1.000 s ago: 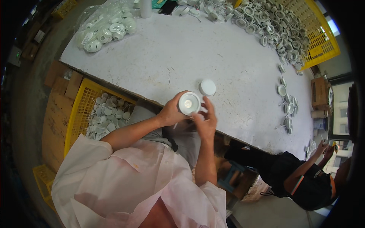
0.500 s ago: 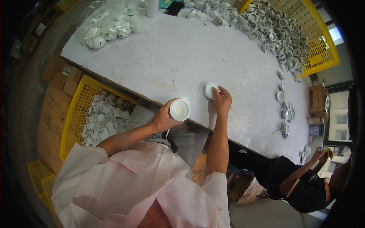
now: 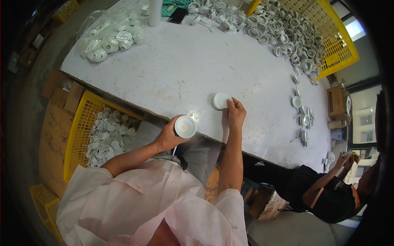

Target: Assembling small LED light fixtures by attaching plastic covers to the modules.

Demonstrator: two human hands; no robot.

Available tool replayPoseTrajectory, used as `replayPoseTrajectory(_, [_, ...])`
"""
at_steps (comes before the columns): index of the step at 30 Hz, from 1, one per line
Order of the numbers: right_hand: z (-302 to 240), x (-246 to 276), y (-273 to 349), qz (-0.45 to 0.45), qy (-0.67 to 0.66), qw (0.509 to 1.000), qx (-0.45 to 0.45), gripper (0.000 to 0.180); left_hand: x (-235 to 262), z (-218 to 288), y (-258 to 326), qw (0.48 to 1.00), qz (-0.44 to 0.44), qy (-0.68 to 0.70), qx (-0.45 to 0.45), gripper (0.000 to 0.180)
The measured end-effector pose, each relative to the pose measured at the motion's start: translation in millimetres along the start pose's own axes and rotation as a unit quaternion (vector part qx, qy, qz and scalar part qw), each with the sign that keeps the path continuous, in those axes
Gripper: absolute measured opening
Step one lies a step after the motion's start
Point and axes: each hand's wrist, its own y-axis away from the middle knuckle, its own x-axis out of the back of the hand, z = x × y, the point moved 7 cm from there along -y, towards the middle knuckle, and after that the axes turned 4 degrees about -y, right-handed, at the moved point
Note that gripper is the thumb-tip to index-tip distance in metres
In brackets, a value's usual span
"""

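Observation:
My left hand (image 3: pixel 167 137) is closed round a white round LED downlight (image 3: pixel 185 126), just over the table's near edge. Its open face points up and shows a cluster of small yellowish LEDs, and a white wire hangs below. Farther right, above the tabletop, the thumb and fingers of my right hand (image 3: pixel 235 112) pinch the edge of a round white cover (image 3: pixel 221 101). The cover and the downlight are apart.
On the white table (image 3: pixel 176 65) lie a clear bag of white lamp parts (image 3: pixel 111 39), a dark phone (image 3: pixel 178 15) and a heap of ring-shaped housings (image 3: pixel 287 30) by a tipped yellow crate (image 3: pixel 338 53). Left of my legs, another yellow crate (image 3: pixel 76 141) holds white discs (image 3: pixel 107 135). A co-worker (image 3: pixel 328 197) sits at right.
The whole view has shifted slightly left and down. The cover in my right hand turns its flat face more upward. Both hands keep their hold.

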Motion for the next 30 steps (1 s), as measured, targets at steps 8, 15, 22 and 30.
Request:
replayPoseTrajectory(8, [4.6, 7.1, 38.6, -0.012, -0.234, 0.969, -0.082, 0.017, 0.4, 7.4, -9.1, 0.992, -0.01, 0.099, 0.075, 0.071])
replayPoseTrajectory(15, [2.8, 2.2, 75.6, -0.019, -0.338, 0.936, -0.096, 0.006, -13.0, 19.8, -35.3, 0.997, -0.031, 0.054, 0.047, 0.075])
replayPoseTrajectory(22, [10.1, -10.3, 99.5, -0.054, -0.334, 0.931, -0.139, 0.011, -17.8, 27.7, -43.2, 0.999, -0.023, -0.002, -0.036, 0.078])
replayPoseTrajectory(30, [13.4, -24.4, 114.5, -0.098, -0.247, 0.957, -0.116, 0.012, -26.7, 20.3, -40.2, 0.983, -0.105, 0.151, -0.029, 0.085])
